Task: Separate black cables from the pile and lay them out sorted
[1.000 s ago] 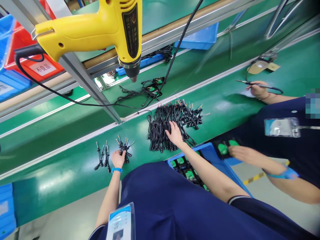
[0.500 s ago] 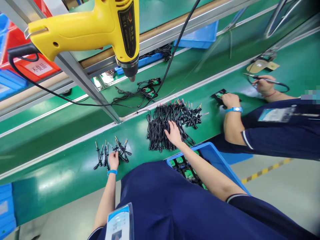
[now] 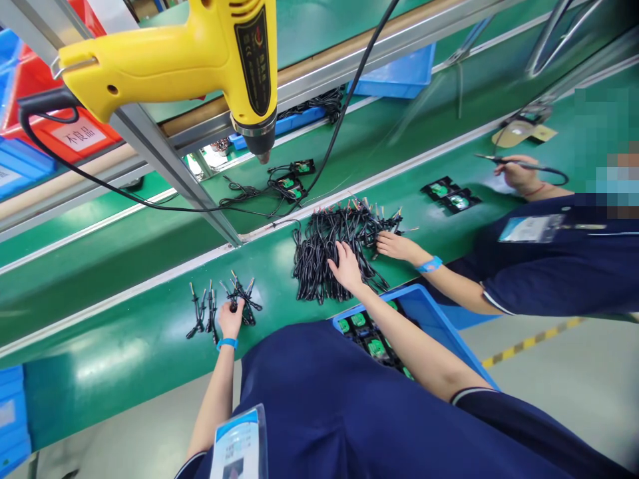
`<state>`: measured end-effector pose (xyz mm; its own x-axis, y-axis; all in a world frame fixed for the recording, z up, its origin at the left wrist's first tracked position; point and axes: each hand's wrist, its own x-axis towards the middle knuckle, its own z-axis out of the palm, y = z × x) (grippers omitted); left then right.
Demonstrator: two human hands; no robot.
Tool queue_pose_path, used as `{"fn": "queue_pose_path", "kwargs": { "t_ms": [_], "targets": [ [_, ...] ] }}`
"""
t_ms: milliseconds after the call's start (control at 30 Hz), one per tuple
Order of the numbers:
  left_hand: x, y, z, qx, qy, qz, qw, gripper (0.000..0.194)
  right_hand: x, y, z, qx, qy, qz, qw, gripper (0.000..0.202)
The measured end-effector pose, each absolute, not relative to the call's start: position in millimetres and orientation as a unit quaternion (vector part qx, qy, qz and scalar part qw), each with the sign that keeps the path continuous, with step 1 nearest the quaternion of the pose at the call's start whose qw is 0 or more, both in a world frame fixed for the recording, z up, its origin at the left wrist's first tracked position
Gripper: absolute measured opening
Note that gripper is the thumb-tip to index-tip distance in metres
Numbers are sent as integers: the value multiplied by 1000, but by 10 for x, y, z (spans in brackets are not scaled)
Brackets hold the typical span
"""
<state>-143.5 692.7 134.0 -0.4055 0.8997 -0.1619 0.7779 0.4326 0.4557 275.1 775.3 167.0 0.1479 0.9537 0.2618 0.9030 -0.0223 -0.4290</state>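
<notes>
My left hand (image 3: 231, 321), with a blue wrist strap, is at a small group of short black cables (image 3: 246, 299) with bare coloured wire ends. Its fingers are closed on one of them. My right hand (image 3: 347, 269) lies with fingers spread on a thick pile of folded black cables (image 3: 314, 266). Just right of it, a co-worker's strapped hand (image 3: 394, 245) touches the right side of that pile. A few more short cables (image 3: 198, 313) lie left of my left hand.
A yellow heat gun (image 3: 200, 60) hangs above the green bench (image 3: 120, 352). Against my right side stands a blue bin (image 3: 434, 309) of black-and-green parts. The co-worker's other hand (image 3: 519, 176) holds a soldering iron (image 3: 499, 159) beyond two black-and-green units (image 3: 452, 194).
My left hand has shifted slightly right among the short cables. The co-worker's strapped hand has left the black-and-green units and reached the cable pile. My right hand stays put.
</notes>
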Motion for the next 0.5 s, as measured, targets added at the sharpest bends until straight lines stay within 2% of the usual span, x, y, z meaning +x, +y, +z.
{"fn": "queue_pose_path", "kwargs": {
  "t_ms": [133,300,433,500],
  "targets": [
    [-1373,6933,1346,501,831,157,185,61,2752,7756,1651,-705,-658,50,260,66],
    [-1339,6930,1446,501,830,170,178,45,2742,7761,1670,-705,-649,62,278,65],
    [-1148,6940,1713,483,843,216,101,64,2781,7793,1727,-705,-646,76,282,65],
    [-902,7048,1882,521,812,253,72,66,2822,7828,1752,-706,-645,80,283,65]
  ]
}}
